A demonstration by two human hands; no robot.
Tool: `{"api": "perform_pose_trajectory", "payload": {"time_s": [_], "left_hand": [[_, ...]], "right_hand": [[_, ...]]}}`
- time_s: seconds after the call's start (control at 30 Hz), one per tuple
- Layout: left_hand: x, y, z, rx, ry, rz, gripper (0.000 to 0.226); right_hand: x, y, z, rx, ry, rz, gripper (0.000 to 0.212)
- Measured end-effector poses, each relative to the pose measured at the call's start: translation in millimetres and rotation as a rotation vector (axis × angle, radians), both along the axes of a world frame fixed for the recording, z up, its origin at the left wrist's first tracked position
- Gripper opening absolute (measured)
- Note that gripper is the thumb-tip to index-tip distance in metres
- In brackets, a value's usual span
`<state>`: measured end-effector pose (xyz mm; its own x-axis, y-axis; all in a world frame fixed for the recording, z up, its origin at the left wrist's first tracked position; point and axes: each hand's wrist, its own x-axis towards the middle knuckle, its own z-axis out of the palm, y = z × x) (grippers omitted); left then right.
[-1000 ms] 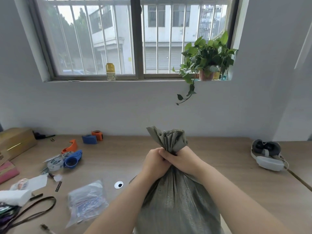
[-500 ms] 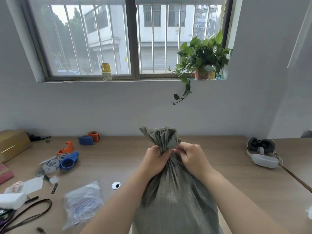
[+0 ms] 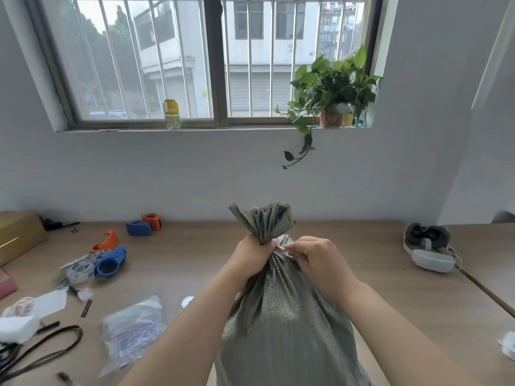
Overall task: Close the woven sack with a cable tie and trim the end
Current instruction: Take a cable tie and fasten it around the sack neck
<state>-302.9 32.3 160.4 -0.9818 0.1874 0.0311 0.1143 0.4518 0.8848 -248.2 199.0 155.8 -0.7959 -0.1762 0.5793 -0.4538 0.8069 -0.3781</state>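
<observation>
A grey-green woven sack [image 3: 284,324] stands upright on the wooden table right in front of me, its mouth gathered into a pleated tuft [image 3: 263,221]. My left hand [image 3: 250,257] is fisted around the neck just under the tuft. My right hand [image 3: 315,260] pinches the sack's fabric at the neck from the right side, fingertips touching the gathered folds. No cable tie shows around the neck; my fingers hide part of it.
Left of the sack lie a clear plastic bag [image 3: 131,330], a blue tape dispenser [image 3: 108,263], an orange one [image 3: 106,242], a dark strap [image 3: 41,355] and small items. A headset [image 3: 427,246] rests far right. A table seam [image 3: 485,291] runs on the right.
My right hand has let go of its full grip on the neck and shifted to the right side, now pinching the fabric with its fingertips. My left hand keeps its hold.
</observation>
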Motion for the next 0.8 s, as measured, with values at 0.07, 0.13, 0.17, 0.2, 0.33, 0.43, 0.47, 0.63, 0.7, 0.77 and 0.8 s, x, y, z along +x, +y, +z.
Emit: {"api": "perform_pose_trajectory", "payload": {"time_s": [0.07,0.13,0.17,0.2,0.33,0.43,0.47,0.63,0.7,0.77,0.8], "left_hand": [[2,3,4,0.055,-0.111,-0.022,0.022],[4,6,8,0.124,-0.194,-0.035,0.015],[4,8,10,0.138,-0.223,-0.037,0.011],[4,9,12,0.147,-0.246,-0.042,0.008],[4,10,19,0.173,-0.327,-0.044,0.018],[4,8,20,0.183,-0.372,-0.013,0.025],[4,7,19,0.191,-0.386,-0.002,0.026],[9,9,19,0.244,-0.381,0.039,0.029],[10,11,19,0.258,-0.371,0.066,0.031],[9,11,17,0.282,-0.366,0.081,0.031],[10,11,17,0.309,-0.370,0.086,0.031]], "right_hand": [[3,-7,5,-0.027,0.046,0.039,0.018],[5,-15,9,-0.032,0.034,0.076,0.020],[5,-18,10,-0.020,0.003,0.088,0.020],[4,-21,11,-0.003,-0.024,0.097,0.019],[2,-26,14,0.018,-0.103,0.080,0.013],[4,-30,14,0.085,-0.155,0.046,0.037],[3,-33,13,0.116,-0.163,0.028,0.042],[0,-44,11,0.154,-0.121,-0.072,0.043],[-1,-48,10,0.128,-0.102,-0.110,0.040],[-2,-53,10,0.129,-0.097,-0.138,0.039],[-2,-55,9,0.147,-0.097,-0.149,0.039]]}}
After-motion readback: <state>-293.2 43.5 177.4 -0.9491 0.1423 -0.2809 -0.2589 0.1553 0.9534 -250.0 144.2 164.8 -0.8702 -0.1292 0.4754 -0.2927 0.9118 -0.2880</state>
